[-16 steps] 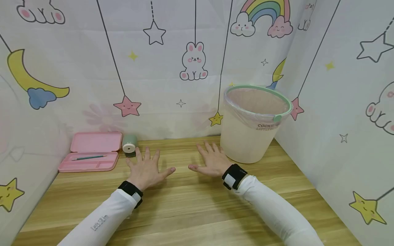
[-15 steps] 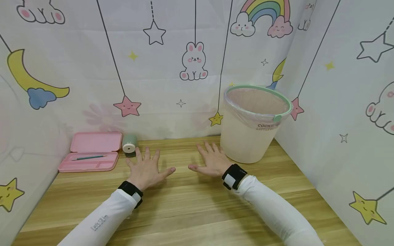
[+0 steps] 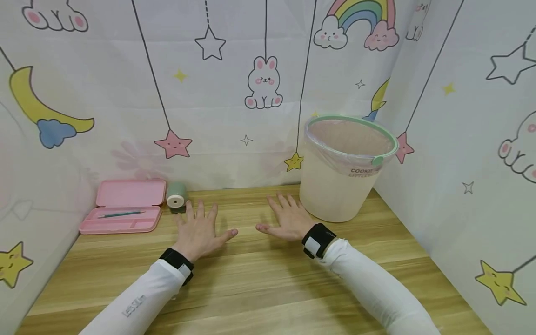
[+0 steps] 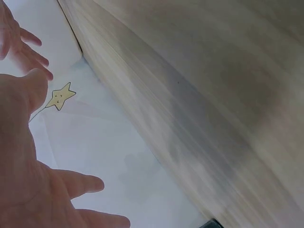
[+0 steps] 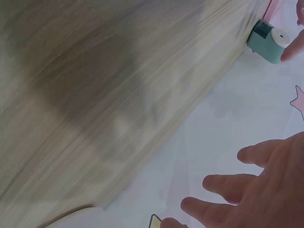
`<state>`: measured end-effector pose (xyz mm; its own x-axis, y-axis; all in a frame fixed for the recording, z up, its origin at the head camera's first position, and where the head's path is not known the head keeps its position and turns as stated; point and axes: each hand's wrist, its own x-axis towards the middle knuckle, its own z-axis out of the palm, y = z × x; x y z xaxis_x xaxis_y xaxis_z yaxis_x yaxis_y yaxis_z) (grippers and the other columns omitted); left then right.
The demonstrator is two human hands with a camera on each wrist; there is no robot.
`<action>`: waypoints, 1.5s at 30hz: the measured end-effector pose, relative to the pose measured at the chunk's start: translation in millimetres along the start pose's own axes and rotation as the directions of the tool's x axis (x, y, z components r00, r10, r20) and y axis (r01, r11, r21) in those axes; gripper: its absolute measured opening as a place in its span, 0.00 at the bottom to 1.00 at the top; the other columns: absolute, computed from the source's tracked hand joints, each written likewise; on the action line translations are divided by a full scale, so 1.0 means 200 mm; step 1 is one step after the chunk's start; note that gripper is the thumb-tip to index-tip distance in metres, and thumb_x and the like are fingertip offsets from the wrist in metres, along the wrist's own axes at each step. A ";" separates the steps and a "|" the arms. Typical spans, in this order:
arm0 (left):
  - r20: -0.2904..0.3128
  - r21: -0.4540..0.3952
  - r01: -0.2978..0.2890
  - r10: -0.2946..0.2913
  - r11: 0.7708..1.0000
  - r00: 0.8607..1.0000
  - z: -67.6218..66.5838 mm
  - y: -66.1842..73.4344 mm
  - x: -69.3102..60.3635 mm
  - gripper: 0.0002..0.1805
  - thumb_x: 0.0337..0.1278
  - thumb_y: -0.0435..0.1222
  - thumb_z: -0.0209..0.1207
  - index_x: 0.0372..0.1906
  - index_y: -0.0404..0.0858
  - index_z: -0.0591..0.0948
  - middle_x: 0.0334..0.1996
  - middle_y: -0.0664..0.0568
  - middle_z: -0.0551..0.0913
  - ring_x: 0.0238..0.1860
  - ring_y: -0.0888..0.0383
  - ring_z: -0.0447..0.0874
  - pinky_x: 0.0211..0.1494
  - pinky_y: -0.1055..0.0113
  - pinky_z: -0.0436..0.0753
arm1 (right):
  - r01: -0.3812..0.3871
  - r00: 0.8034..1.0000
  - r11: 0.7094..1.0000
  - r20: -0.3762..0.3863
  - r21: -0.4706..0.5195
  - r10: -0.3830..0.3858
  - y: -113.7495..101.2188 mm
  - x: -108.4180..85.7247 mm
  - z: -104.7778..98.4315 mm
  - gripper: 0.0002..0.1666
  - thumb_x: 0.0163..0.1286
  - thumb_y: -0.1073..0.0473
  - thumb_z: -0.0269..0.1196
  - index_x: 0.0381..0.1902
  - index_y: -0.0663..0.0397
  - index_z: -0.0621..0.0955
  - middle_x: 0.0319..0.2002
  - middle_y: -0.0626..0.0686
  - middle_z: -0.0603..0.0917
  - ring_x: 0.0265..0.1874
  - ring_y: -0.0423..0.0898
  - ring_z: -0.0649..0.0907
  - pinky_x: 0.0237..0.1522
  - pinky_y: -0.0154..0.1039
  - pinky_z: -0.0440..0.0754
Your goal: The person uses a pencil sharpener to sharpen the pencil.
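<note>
In the head view my left hand is spread palm down over the wooden table, holding nothing. Its fingers lie just right of a green sharpener with a white round front. My right hand, also spread and holding nothing, is beside the lower left of a white bin. A gap of bare wood separates the two thumbs. The left wrist view shows my left hand with fingers apart. In the right wrist view my right hand has its fingers extended, with the sharpener at the upper right.
An open pink pencil case stands at the table's back left, a pencil lying in its tray. The bin, lined with a clear bag under a green rim, is at the back right. Patterned cloth walls border the table.
My left hand has shifted very slightly, its little finger now a bit nearer the other fingers. The right hand and the objects have not visibly moved.
</note>
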<state>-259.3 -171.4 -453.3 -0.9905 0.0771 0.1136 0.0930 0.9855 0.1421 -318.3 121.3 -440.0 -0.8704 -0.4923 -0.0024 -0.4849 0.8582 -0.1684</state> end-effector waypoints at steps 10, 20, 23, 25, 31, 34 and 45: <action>-0.225 -0.118 -0.054 0.026 0.992 0.974 -0.12 -0.18 0.01 0.51 0.72 0.66 0.64 0.82 0.31 0.70 0.85 0.20 0.59 0.87 0.15 0.48 0.82 0.15 0.55 | 0.020 0.999 0.999 0.026 0.027 -0.020 -0.03 0.00 0.01 0.60 0.79 0.17 0.51 0.90 0.53 0.63 0.87 0.68 0.67 0.83 0.72 0.73 0.84 0.66 0.72; -0.279 -0.328 0.031 -0.129 0.944 0.951 -0.16 -0.63 0.02 0.40 0.71 0.49 0.66 0.77 0.28 0.73 0.78 0.19 0.66 0.74 0.14 0.65 0.67 0.18 0.73 | 0.099 0.995 0.995 0.017 0.016 -0.099 -0.11 0.04 0.02 0.58 0.78 0.20 0.59 0.88 0.54 0.67 0.82 0.60 0.77 0.79 0.60 0.81 0.79 0.56 0.81; -0.207 -0.289 0.102 -0.166 0.952 0.964 -0.12 -0.76 0.02 0.45 0.71 0.54 0.67 0.79 0.27 0.70 0.78 0.16 0.63 0.74 0.12 0.63 0.68 0.16 0.71 | 0.132 0.991 0.991 0.007 0.006 -0.132 -0.13 0.05 0.01 0.55 0.78 0.25 0.63 0.87 0.53 0.69 0.80 0.59 0.80 0.77 0.58 0.83 0.77 0.55 0.82; -0.153 -0.255 0.133 -0.176 0.958 0.972 -0.09 -0.85 0.04 0.49 0.71 0.58 0.67 0.80 0.27 0.68 0.79 0.15 0.61 0.74 0.11 0.60 0.69 0.14 0.69 | 0.146 0.989 0.989 -0.001 -0.010 -0.146 -0.15 0.06 0.01 0.52 0.78 0.27 0.65 0.86 0.52 0.70 0.79 0.58 0.82 0.75 0.57 0.85 0.77 0.53 0.83; 0.004 -0.165 0.171 -0.173 0.971 0.985 -0.02 -1.12 0.05 0.58 0.72 0.66 0.62 0.82 0.22 0.62 0.79 0.13 0.57 0.76 0.10 0.56 0.73 0.12 0.65 | 0.180 0.984 0.980 0.011 -0.080 -0.180 -0.19 0.07 0.03 0.50 0.77 0.26 0.66 0.83 0.50 0.74 0.73 0.55 0.87 0.70 0.52 0.89 0.71 0.50 0.87; 0.103 -0.126 0.202 -0.190 0.971 0.976 0.01 -1.26 0.05 0.62 0.74 0.72 0.55 0.83 0.22 0.58 0.79 0.12 0.53 0.77 0.09 0.52 0.73 0.12 0.65 | 0.206 0.979 0.975 0.028 -0.084 -0.204 -0.20 0.06 0.03 0.49 0.78 0.27 0.67 0.82 0.51 0.75 0.72 0.55 0.88 0.69 0.52 0.90 0.70 0.50 0.87; 0.203 -0.041 0.234 -0.221 0.971 0.954 -0.04 -1.35 0.06 0.63 0.70 0.76 0.55 0.84 0.26 0.58 0.73 0.12 0.54 0.70 0.08 0.58 0.71 0.12 0.68 | 0.209 0.973 0.978 0.097 0.002 -0.208 -0.16 0.05 0.06 0.47 0.81 0.31 0.66 0.83 0.56 0.74 0.75 0.58 0.85 0.73 0.55 0.86 0.76 0.50 0.83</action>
<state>-296.2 -438.1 -482.9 -0.9859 -0.1138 -0.1226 -0.1374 0.9690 0.2054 -310.8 88.0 -446.0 -0.7382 -0.6717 -0.0629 -0.6556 0.7362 -0.1676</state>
